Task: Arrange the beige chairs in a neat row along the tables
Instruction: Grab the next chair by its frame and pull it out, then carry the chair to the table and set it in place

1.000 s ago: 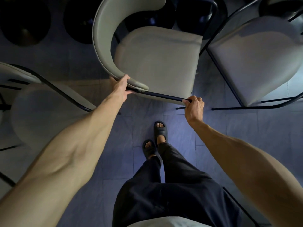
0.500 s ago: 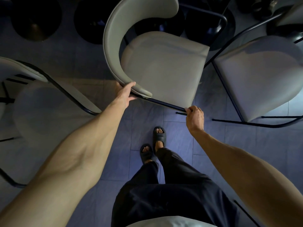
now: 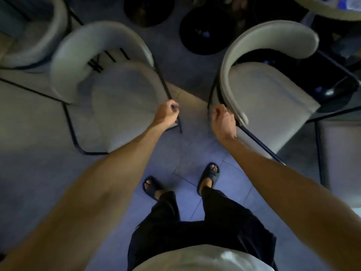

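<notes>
Left hand (image 3: 167,114) grip clamped on left beige chair (image 3: 121,98) frame tube (image 3: 165,86), 10 o'clock; right hand (image 3: 223,122) grip clamped on right beige chair (image 3: 269,90) backrest end, 2 o'clock. Best to drag both evenly, seats parallel.

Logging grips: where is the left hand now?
Head view, left of centre: the left hand grips the dark frame of the left beige chair, a gap from the right hand.

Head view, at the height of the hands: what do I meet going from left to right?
In order: left chair → left hand, gripping that chair's black frame → right hand, gripping the end of the next chair's backrest → right chair.
</notes>
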